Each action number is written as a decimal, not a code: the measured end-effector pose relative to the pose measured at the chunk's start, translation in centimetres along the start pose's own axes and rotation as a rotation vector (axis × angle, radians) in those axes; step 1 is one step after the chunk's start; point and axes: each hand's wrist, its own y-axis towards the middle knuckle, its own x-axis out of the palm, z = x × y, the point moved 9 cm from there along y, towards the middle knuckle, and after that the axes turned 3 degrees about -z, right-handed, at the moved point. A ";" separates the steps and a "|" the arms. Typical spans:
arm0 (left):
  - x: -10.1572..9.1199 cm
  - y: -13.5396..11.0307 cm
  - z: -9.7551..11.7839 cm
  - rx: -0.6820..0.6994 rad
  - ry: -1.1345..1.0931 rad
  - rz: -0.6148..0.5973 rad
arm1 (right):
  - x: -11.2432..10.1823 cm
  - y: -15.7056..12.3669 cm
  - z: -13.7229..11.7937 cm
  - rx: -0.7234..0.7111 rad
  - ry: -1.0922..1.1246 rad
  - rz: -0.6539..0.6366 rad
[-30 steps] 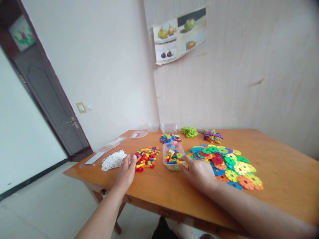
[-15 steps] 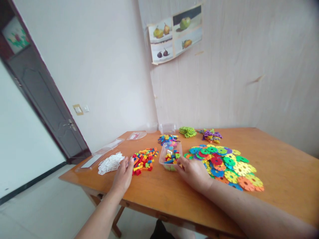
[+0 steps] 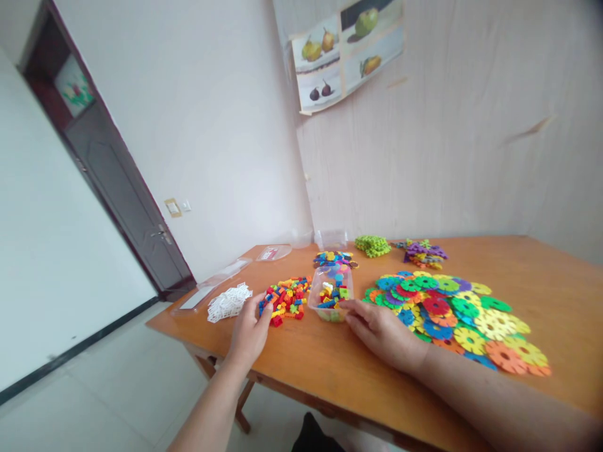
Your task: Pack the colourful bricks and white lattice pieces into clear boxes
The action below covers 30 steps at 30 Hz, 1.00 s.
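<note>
My left hand (image 3: 251, 329) rests at the near left edge of a pile of small coloured toy bricks (image 3: 287, 301), thumb and fingers parted around the edge bricks. A clear plastic container (image 3: 311, 295) stands right of that pile, with several coloured bricks (image 3: 332, 295) inside. My right hand (image 3: 389, 333) is at the container's near right corner, its index finger stretched out to the rim and the thumb lower. No brick shows in its fingers. Behind that hand spreads a large heap of notched plastic discs (image 3: 436, 307).
White plastic pieces (image 3: 230, 302) lie left on the wooden table (image 3: 301, 364). Small coloured pieces (image 3: 334, 258), green pieces (image 3: 372, 246) and purple pieces (image 3: 426, 252) are piled at the back. Clear lids (image 3: 273, 252) and an empty clear box (image 3: 331, 238) lie near the wall.
The view has swung left, shifting everything rightward in it. My right hand's fingers have straightened at the container's corner. My left thumb and fingers have moved onto the brick pile's edge.
</note>
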 end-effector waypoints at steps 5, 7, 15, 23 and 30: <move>0.4 -0.8 4.4 0.285 0.277 -0.016 | 0.2 -0.1 0.0 0.005 0.045 -0.008; 1.1 -1.3 6.0 0.351 0.363 -0.041 | 0.2 -0.2 0.1 0.017 0.062 0.007; 4.0 -1.2 9.1 0.346 0.567 -0.096 | 0.0 -0.3 0.2 0.022 0.064 0.032; 5.4 -0.2 9.7 0.334 0.634 -0.133 | -0.1 -0.2 0.2 0.030 0.062 0.033; 5.9 -0.1 9.1 0.302 0.651 -0.095 | -0.1 -0.2 0.2 0.031 0.052 0.029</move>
